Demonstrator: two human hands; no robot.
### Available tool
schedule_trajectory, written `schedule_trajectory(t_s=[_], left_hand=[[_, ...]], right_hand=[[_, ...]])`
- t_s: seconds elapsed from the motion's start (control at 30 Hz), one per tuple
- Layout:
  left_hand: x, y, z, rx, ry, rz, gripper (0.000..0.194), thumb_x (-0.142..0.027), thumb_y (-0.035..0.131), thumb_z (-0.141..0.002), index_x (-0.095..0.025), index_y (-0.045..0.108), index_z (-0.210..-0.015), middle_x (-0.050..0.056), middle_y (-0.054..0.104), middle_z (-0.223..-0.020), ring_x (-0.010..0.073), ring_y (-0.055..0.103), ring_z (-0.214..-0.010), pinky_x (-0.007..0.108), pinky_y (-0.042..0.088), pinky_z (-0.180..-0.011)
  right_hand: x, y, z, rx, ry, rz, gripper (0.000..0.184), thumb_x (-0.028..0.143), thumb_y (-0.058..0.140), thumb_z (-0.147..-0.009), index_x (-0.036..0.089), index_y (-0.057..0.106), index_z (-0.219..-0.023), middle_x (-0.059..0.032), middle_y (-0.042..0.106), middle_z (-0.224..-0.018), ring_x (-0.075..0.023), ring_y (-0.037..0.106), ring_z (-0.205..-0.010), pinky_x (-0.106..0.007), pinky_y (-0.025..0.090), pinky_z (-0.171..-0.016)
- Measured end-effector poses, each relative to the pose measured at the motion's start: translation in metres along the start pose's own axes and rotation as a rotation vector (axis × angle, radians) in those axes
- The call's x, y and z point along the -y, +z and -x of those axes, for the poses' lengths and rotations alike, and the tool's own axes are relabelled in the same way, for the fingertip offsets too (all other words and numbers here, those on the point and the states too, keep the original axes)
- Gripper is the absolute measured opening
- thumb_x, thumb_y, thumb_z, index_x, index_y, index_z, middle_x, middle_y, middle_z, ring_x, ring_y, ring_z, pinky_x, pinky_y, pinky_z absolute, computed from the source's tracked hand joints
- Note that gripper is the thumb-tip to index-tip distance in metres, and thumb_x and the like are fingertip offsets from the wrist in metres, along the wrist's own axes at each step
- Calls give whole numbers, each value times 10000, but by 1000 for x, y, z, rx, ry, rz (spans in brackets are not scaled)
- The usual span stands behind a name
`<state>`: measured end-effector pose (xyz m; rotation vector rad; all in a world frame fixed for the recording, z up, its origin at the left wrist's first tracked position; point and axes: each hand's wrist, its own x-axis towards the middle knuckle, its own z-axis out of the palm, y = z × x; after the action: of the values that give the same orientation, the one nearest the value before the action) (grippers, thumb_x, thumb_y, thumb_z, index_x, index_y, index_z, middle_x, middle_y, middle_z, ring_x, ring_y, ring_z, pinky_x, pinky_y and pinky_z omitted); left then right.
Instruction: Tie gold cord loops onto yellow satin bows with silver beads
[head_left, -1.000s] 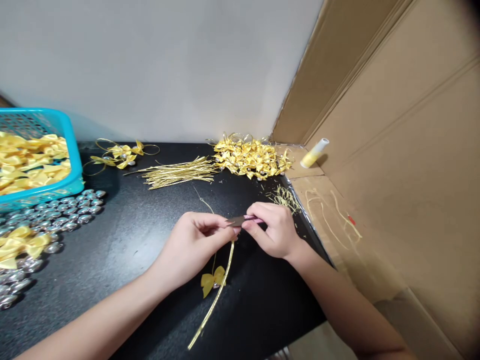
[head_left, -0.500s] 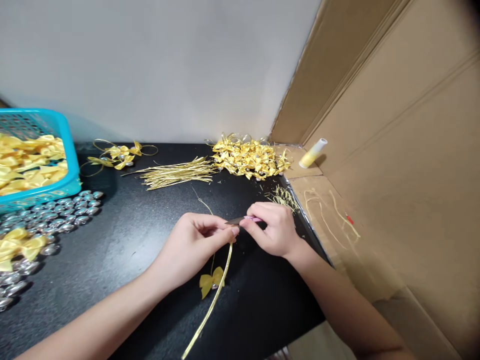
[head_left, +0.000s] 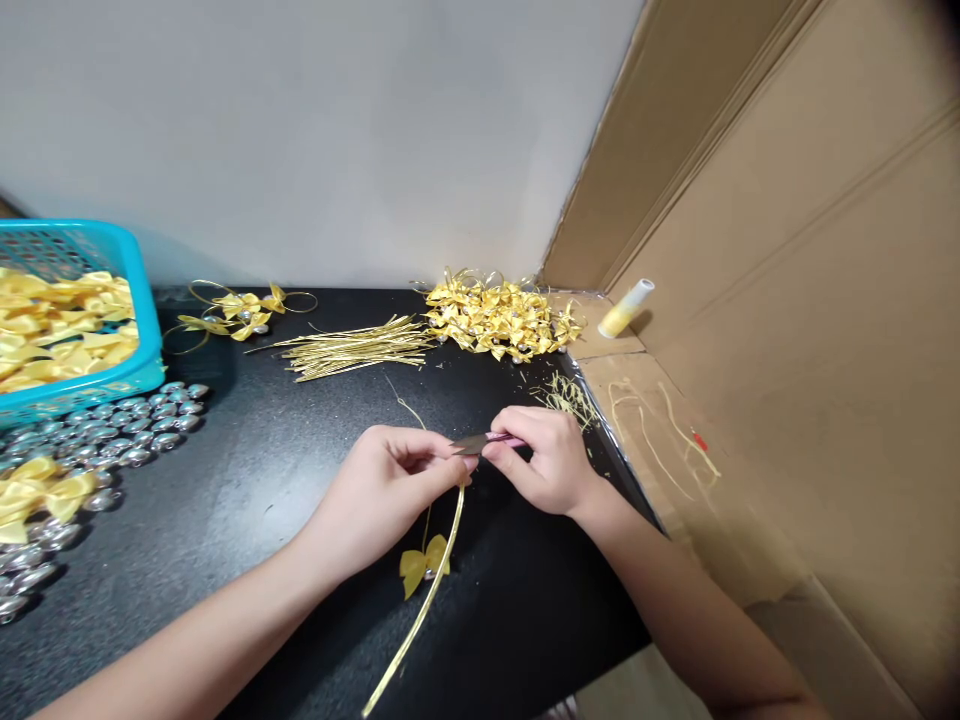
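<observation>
My left hand [head_left: 401, 475] is closed, its thumb and fingers pinching a length of gold cord [head_left: 433, 590] that curves down toward the table's front. A thin cord with a yellow bow [head_left: 424, 566] on it also runs from beneath this hand; the bow lies below the fingers. My right hand [head_left: 546, 455] is closed around a small pair of pink-handled scissors [head_left: 472, 444]. Their metal blades point left and lie against the left thumb and fingertips. What sits between the blades is hidden by the fingers.
On the black table [head_left: 262, 480] are cut gold cords [head_left: 360, 348], a pile of finished yellow bows [head_left: 499, 315], cord scraps [head_left: 568, 398] and silver beads [head_left: 150, 425]. A turquoise basket [head_left: 142, 300] of bows stands left. Cardboard [head_left: 810, 330] walls the right, near a thread spool [head_left: 626, 307].
The scissors' blades have turned slightly and show wider at the left fingertips. Both hands have stayed almost in place; the whole view has shifted a little.
</observation>
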<state>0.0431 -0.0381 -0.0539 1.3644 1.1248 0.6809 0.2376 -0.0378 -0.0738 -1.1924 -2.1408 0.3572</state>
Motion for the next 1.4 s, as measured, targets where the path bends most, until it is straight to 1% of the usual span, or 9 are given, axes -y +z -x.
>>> schedule_trajectory(t_s=[0.2, 0.4, 0.73, 0.93, 1.07, 1.17, 1.23, 1.3, 1.4], left_hand=[[-2, 0, 1, -4, 0, -23, 255, -371, 691, -709, -156, 718, -576, 18, 664, -565, 142, 547, -555, 227, 405, -551], [1, 0, 0, 0, -12, -2, 236, -370, 715, -705, -156, 743, -611, 38, 716, -627, 152, 587, -606, 225, 433, -589], [0, 0, 0, 7, -10, -27, 244, -363, 692, -725, -155, 735, -605, 29, 698, -603, 145, 570, -589, 227, 418, -575], [0, 0, 0, 1, -11, -8, 243, -386, 716, -709, -161, 750, -625, 43, 727, -639, 162, 604, -615, 236, 442, -593], [-1, 0, -1, -20, -22, -3, 234, -392, 723, -705, -171, 762, -643, 45, 740, -654, 171, 622, -632, 246, 462, -612], [-2, -1, -2, -66, -33, 25, 222, -392, 745, -687, -175, 762, -643, 39, 733, -639, 162, 612, -623, 240, 459, -599], [-2, -3, -3, -115, -38, 55, 208, -387, 763, -671, -180, 766, -660, 35, 732, -646, 152, 600, -618, 232, 454, -585], [-1, -6, -4, -173, -32, 84, 195, -382, 775, -665, -188, 773, -692, 32, 739, -676, 141, 590, -620, 226, 454, -587], [-1, -11, -7, -263, -1, 125, 195, -378, 784, -662, -197, 781, -733, 31, 743, -702, 130, 568, -612, 229, 455, -593]], right_hand=[[1, 0, 0, -11, -18, 25, 349, 419, 469, -922, 185, 562, -680, 9, 595, -617, -106, 525, -549, -232, 337, -553], [1, 0, -1, -45, -13, 21, 360, 413, 462, -924, 186, 541, -655, 12, 571, -598, -103, 514, -533, -229, 335, -547], [0, 0, -1, 5, -11, 12, 377, 441, 442, -930, 187, 558, -677, 7, 585, -612, -106, 523, -548, -228, 342, -550], [0, -2, 0, -51, -22, 5, 385, 432, 442, -935, 192, 535, -648, 8, 577, -593, -109, 525, -531, -236, 344, -539], [-12, 4, -1, -71, 103, -14, 290, 431, 448, -942, 197, 575, -828, -19, 656, -747, -143, 614, -655, -244, 425, -613], [-28, 17, -5, -53, 190, 31, 155, 332, 515, -935, 192, 578, -951, -59, 683, -910, -180, 644, -808, -291, 481, -736], [-38, 26, -8, -22, 195, 76, 103, 279, 569, -911, 182, 593, -938, -81, 665, -925, -212, 624, -864, -336, 495, -783], [-47, 35, -9, -33, 195, 108, 82, 251, 620, -878, 177, 616, -914, -105, 638, -955, -246, 597, -936, -391, 499, -840], [-56, 44, -9, -94, 208, 88, 74, 228, 656, -845, 188, 642, -905, -146, 574, -1153, -290, 545, -1123, -461, 467, -965]])
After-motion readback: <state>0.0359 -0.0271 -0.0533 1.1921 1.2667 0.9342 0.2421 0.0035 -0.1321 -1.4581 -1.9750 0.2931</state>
